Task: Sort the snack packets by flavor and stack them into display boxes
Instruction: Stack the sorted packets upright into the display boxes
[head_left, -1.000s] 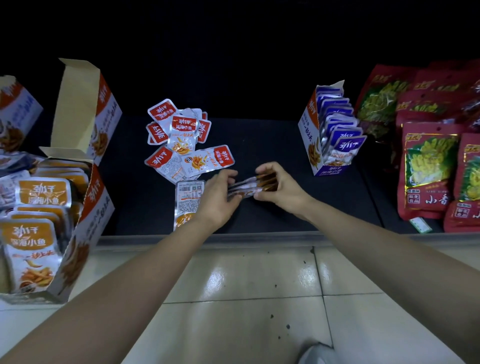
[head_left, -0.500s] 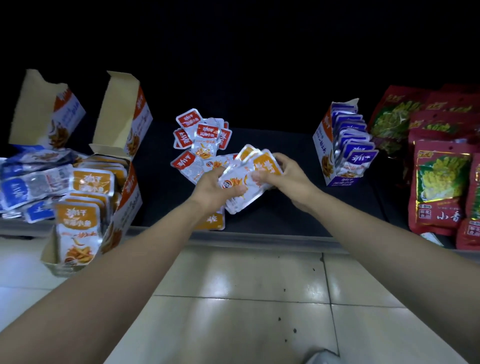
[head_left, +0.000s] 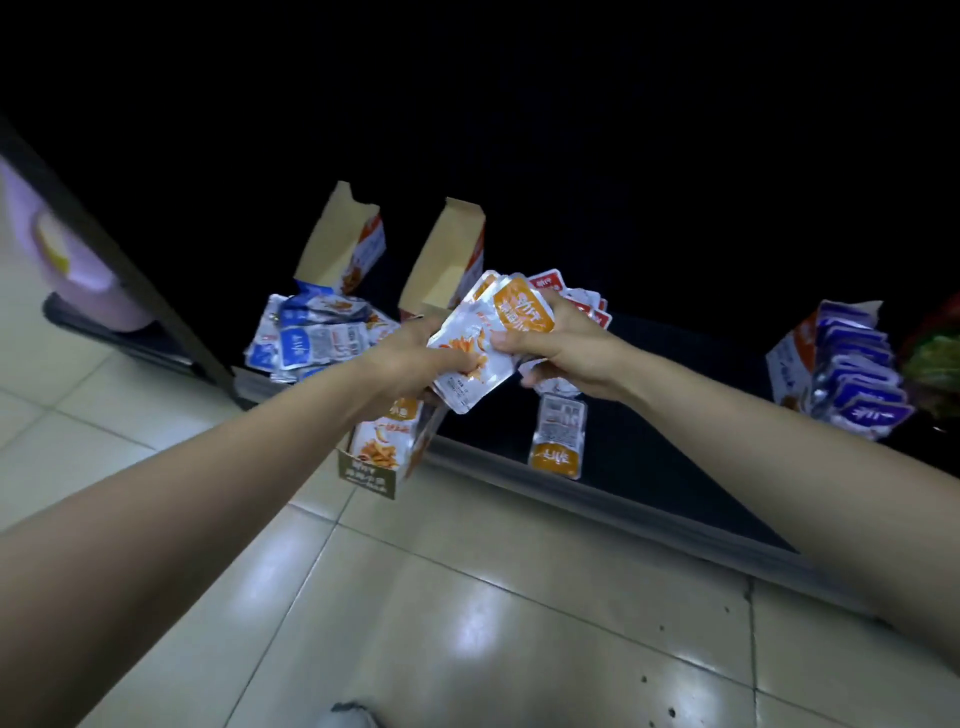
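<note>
Left hand (head_left: 415, 358) and right hand (head_left: 563, 348) together grip a fanned stack of silver-and-orange foil snack packets (head_left: 485, 338), directly above an open orange cardboard display box (head_left: 382, 457).

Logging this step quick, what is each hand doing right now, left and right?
Left hand: closed, gripping the lower end of the fanned orange packets.
Right hand: closed, pinching the same orange packets from the right side.

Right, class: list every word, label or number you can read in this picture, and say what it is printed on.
Nothing reads clearly.
Held orange packets: white characters, blurred.
Lone orange packet: white logo, barcode, unreadable.
Blue packets: white logo, blurred.
Purple packets: white logo, blurred.
Display box front: print blurred.
</note>
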